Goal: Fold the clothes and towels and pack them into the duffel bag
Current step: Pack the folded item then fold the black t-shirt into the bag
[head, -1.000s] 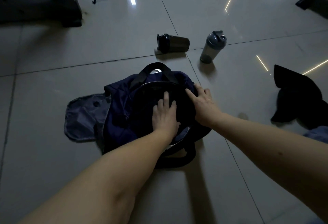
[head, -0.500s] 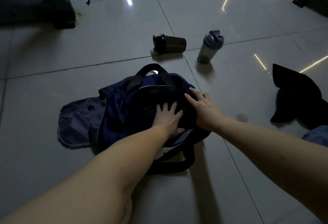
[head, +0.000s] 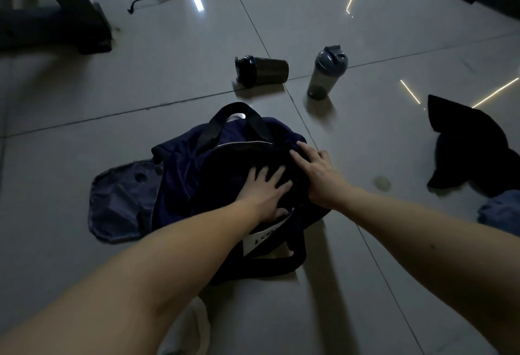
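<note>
Both left hand (head: 267, 194) and right hand (head: 318, 177), fingers (head: 254, 178) unclenched, press black cloth (head: 233, 168) into navy fabric duffel bag (head: 180, 174); loose black garment (head: 470, 146) lies nearer right hand

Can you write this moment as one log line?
step: packing | left hand: spread flat on dark cloth in duffel bag | right hand: resting at bag edge | unpacked: black garment

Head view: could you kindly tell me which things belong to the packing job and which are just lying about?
Job: duffel bag; dark garment in it, pressed by left hand and right hand; black garment on the floor; blue cloth at the right edge.
Lying about: tipped shaker bottle; upright shaker bottle; cable; dark frame base.
</note>
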`<control>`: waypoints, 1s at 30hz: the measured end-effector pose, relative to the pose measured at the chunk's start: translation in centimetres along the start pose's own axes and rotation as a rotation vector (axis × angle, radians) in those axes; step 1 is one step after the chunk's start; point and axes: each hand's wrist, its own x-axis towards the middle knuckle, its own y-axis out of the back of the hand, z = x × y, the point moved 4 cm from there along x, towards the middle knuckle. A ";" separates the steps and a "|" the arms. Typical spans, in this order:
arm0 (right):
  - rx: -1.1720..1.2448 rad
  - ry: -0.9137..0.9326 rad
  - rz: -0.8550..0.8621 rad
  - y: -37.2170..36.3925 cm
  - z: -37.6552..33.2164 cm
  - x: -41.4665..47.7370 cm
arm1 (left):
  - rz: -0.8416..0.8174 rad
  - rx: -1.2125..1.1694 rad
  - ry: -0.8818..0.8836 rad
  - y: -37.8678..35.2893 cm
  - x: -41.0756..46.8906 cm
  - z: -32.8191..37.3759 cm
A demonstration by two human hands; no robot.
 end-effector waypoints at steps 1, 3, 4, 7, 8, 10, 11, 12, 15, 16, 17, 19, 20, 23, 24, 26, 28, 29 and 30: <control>0.003 -0.001 0.001 -0.1 0.1 0.0 | -0.013 0.011 -0.012 -0.1 0.2 0.0; 0.007 -0.002 0.001 -0.3 0.3 0.0 | -0.035 0.031 0.009 -0.2 0.7 0.3; 0.007 0.000 0.002 -0.5 0.3 0.0 | -0.047 0.043 0.027 -0.3 0.9 0.5; 0.016 -0.006 0.001 -0.8 0.5 -0.2 | -0.067 0.054 0.063 -0.6 1.2 0.9; 0.015 -0.009 -0.001 -0.9 0.5 -0.2 | -0.076 0.053 0.067 -0.5 1.1 1.1; 0.011 -0.017 -0.010 -0.7 0.5 -0.3 | -0.134 0.042 0.061 0.0 1.0 1.1; 0.012 -0.022 -0.016 -0.7 0.3 -0.4 | -0.179 0.013 0.054 0.5 0.9 0.8; 0.017 -0.028 -0.022 -0.5 0.1 -0.6 | -0.220 -0.034 0.039 1.4 0.6 0.5; 0.076 -0.066 0.000 1.0 -0.9 -1.9 | -0.240 -0.102 -0.083 4.9 -0.4 -0.6; 0.102 -0.093 0.019 1.7 -1.2 -2.7 | -0.236 -0.099 -0.130 6.4 -1.0 -1.0; 0.121 -0.124 0.041 2.7 -1.4 -3.4 | -0.236 -0.115 -0.155 7.9 -1.6 -1.5; 0.136 -0.168 0.071 4.9 -1.7 -5.2 | -0.219 -0.150 -0.180 11.1 -2.7 -2.0; 0.133 -0.184 0.078 6.1 -1.7 -6.4 | -0.198 -0.145 -0.182 13.0 -3.3 -1.8; 0.101 -0.273 0.095 10.4 -1.2 -10.6 | -0.089 -0.095 -0.184 18.2 -5.0 1.0; 0.097 -0.324 0.094 11.6 -0.9 -12.4 | -0.064 -0.091 -0.195 19.6 -5.8 2.6; 0.076 -0.403 0.104 14.1 -0.2 -15.9 | -0.022 -0.056 -0.193 22.2 -7.2 5.9; 0.034 -0.435 0.117 16.2 0.7 -19.3 | 0.020 -0.045 -0.212 24.2 -8.3 9.1; 0.024 -0.453 0.129 17.1 1.1 -21.0 | 0.037 -0.048 -0.221 25.1 -8.9 10.5; 0.015 -0.476 0.141 18.1 1.4 -23.0 | 0.055 -0.052 -0.233 26.0 -9.6 12.1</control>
